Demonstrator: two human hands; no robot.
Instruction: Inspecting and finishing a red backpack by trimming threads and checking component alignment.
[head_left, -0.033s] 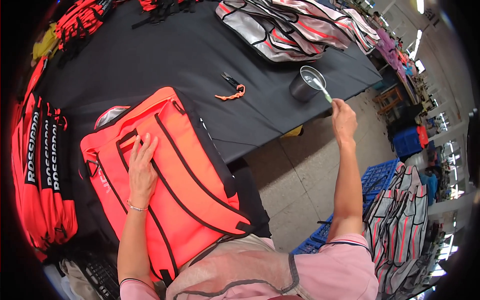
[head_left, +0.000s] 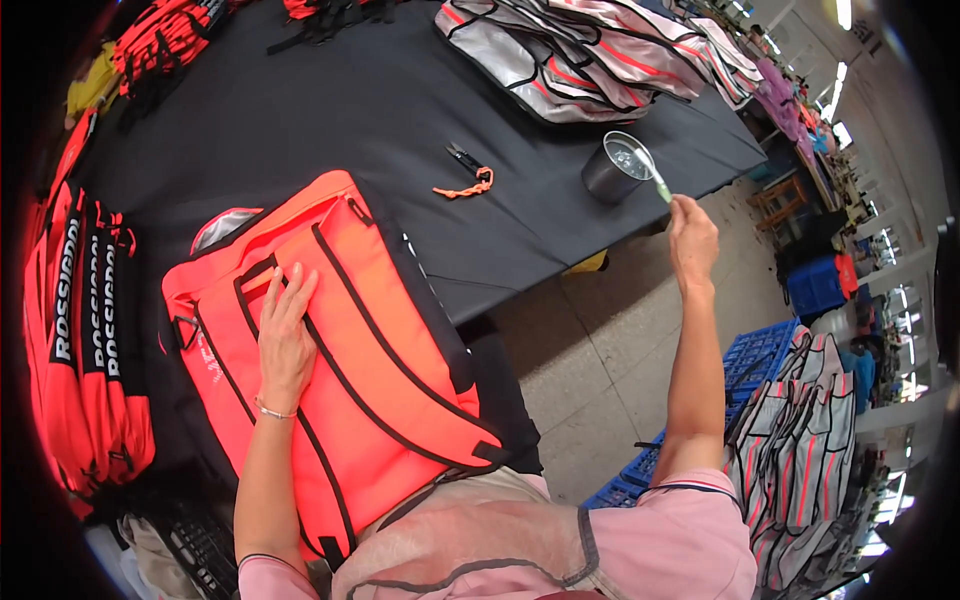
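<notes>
Nearest, pressed flat on the orange bag (head_left: 340, 370) with fingers spread and holding nothing: the left hand (head_left: 285, 340), a thin bracelet at its wrist. Lying slantwise over the near edge of the black table (head_left: 330, 110), that bag, black straps running along its length and a grey lining showing at its far corner. Off to the left, a stack of folded orange bags (head_left: 85, 330) with black bands. Farther out on the right, stretched past the table's edge, the right hand (head_left: 692, 240), closed on a thin green-handled brush (head_left: 655, 180) whose tip reaches into a small metal cup (head_left: 612, 168) standing near the table's right edge. Between bag and cup, small black snips (head_left: 463, 157) beside an orange cord (head_left: 468, 186) on the cloth. Farthest, a heap of grey striped bags (head_left: 600, 50) at the table's back. Down on the floor to the right, blue crates (head_left: 750, 370).
</notes>
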